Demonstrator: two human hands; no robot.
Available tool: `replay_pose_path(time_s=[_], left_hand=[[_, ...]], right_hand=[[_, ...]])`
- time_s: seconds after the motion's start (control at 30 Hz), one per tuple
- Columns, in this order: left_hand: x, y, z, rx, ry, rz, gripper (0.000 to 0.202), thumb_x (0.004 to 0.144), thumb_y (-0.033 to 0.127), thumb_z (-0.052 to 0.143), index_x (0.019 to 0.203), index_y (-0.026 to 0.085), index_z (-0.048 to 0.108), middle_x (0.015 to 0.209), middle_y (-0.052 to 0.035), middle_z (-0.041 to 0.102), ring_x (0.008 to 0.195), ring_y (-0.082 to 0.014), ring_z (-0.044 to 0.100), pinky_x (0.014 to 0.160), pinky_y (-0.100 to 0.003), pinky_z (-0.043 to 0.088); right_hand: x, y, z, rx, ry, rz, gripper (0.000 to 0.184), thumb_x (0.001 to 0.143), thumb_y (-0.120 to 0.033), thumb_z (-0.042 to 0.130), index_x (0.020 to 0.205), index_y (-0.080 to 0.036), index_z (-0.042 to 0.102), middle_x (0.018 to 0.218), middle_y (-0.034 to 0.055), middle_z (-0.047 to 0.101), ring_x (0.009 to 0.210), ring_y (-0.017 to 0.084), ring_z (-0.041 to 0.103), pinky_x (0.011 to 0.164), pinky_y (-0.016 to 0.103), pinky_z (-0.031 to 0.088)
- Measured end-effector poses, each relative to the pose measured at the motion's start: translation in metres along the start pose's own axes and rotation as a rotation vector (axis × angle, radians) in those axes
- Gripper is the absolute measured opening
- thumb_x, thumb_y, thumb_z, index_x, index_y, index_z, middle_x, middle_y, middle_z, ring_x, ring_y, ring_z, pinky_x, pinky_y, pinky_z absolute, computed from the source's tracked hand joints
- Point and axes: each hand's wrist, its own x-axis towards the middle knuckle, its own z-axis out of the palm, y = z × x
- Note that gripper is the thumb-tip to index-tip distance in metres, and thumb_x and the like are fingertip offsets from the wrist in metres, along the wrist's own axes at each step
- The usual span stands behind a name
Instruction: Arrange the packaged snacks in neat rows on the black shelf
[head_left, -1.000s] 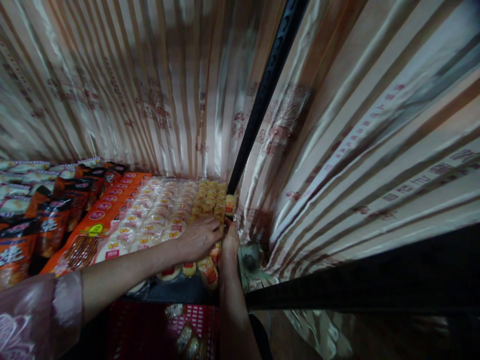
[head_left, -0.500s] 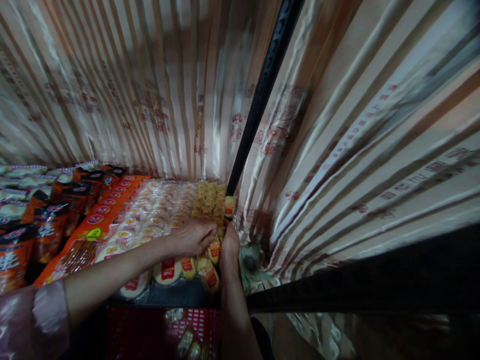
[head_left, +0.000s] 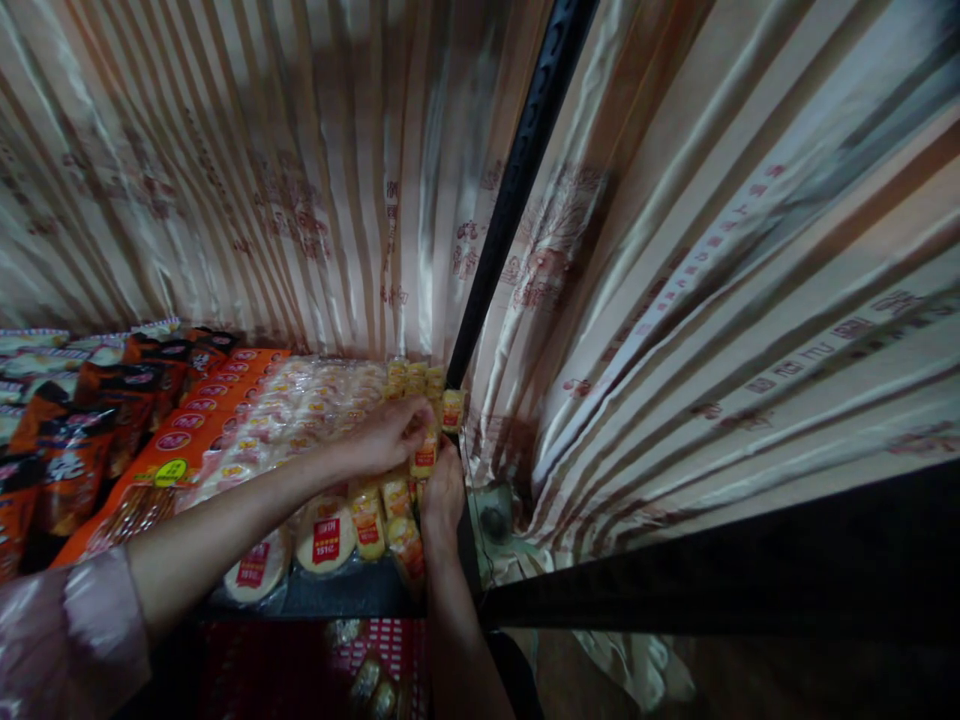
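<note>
My left hand reaches over the row of small yellow snack packets on the shelf. Its fingers are curled closed at the top of a yellow packet with a red label. My right hand lies close along the right side of that row, against the packets; its fingers are mostly hidden. Below the hands, a loose yellow packet leans at the front, beside another yellow packet. Left of these are clear-wrapped round white crackers in rows.
Orange snack bags and black-and-orange bags fill the shelf's left. A black metal post rises at the back corner before a pleated curtain. Below the shelf's dark front edge, a red basket holds several wrapped items.
My left hand has moved up and back a little, and the packet under its fingers now shows. My right hand has shifted slightly left in view, as has the whole scene.
</note>
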Motion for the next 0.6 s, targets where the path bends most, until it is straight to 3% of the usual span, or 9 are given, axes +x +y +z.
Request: replay_pose_path(time_s=[0.13, 0.27, 0.43, 0.6], left_hand=[[0.012, 0.0, -0.007, -0.045, 0.103, -0.079, 0.031, 0.076, 0.012, 0.049, 0.107, 0.016, 0.051, 0.099, -0.0051, 0.062, 0.094, -0.0171, 0.06, 0.083, -0.03, 0.047], [0.025, 0.002, -0.008, -0.031, 0.136, -0.08, 0.039, 0.078, 0.013, 0.049, 0.118, 0.016, 0.051, 0.105, -0.0061, 0.063, 0.093, -0.0169, 0.061, 0.084, -0.031, 0.048], [0.042, 0.006, 0.011, -0.039, 0.148, -0.007, 0.033, 0.08, 0.012, 0.048, 0.112, 0.016, 0.057, 0.109, -0.0057, 0.064, 0.096, -0.0164, 0.06, 0.087, -0.03, 0.048], [0.055, 0.005, 0.03, -0.008, 0.091, 0.027, 0.034, 0.083, 0.012, 0.045, 0.114, 0.016, 0.057, 0.106, -0.0064, 0.064, 0.095, -0.0165, 0.061, 0.089, -0.031, 0.047]], right_hand=[[-0.005, 0.0, 0.003, -0.019, 0.004, -0.014, 0.06, 0.091, -0.047, 0.016, 0.122, -0.012, 0.053, 0.125, 0.0146, 0.056, 0.12, 0.025, 0.046, 0.103, 0.039, 0.029], [-0.007, 0.004, 0.006, -0.092, 0.018, -0.045, 0.059, 0.091, -0.047, 0.022, 0.122, -0.008, 0.053, 0.127, 0.0184, 0.054, 0.121, 0.027, 0.046, 0.104, 0.039, 0.029], [-0.008, 0.0, 0.007, -0.169, 0.039, -0.093, 0.056, 0.089, -0.044, 0.025, 0.124, -0.008, 0.05, 0.127, 0.0185, 0.052, 0.121, 0.027, 0.045, 0.103, 0.041, 0.029], [-0.01, -0.003, 0.005, -0.105, 0.113, -0.075, 0.055, 0.087, -0.044, 0.029, 0.126, -0.008, 0.045, 0.129, 0.0203, 0.048, 0.122, 0.027, 0.043, 0.102, 0.042, 0.029]])
